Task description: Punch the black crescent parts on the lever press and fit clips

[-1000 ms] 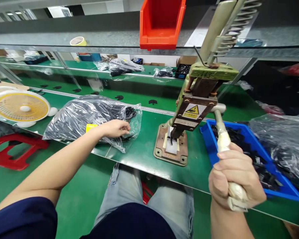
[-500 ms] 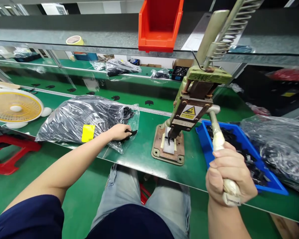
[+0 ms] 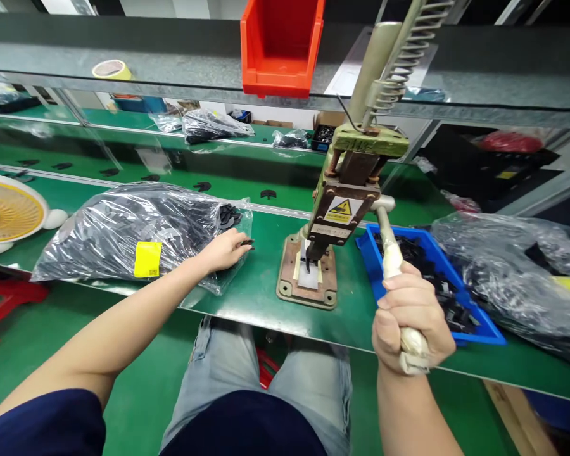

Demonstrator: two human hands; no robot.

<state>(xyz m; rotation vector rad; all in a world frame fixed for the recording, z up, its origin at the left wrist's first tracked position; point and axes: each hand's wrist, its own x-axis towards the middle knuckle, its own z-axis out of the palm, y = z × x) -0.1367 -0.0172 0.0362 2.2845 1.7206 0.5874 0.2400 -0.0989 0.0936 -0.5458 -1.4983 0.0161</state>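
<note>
Basically, left hand (image 3: 225,250) pinched a black piece (image 3: 248,242) by the plastic bag (image 3: 99,228) at the press's (image 3: 346,190) 9 o'clock, right hand (image 3: 413,316) gripped its lever (image 3: 392,253) at 4, bag and blue bin (image 3: 371,263) flanking, presumably for short reaches.

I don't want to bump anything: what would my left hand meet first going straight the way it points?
Your left hand would likely meet the lever press, probably its base plate, though the hand's height is unclear.
</note>
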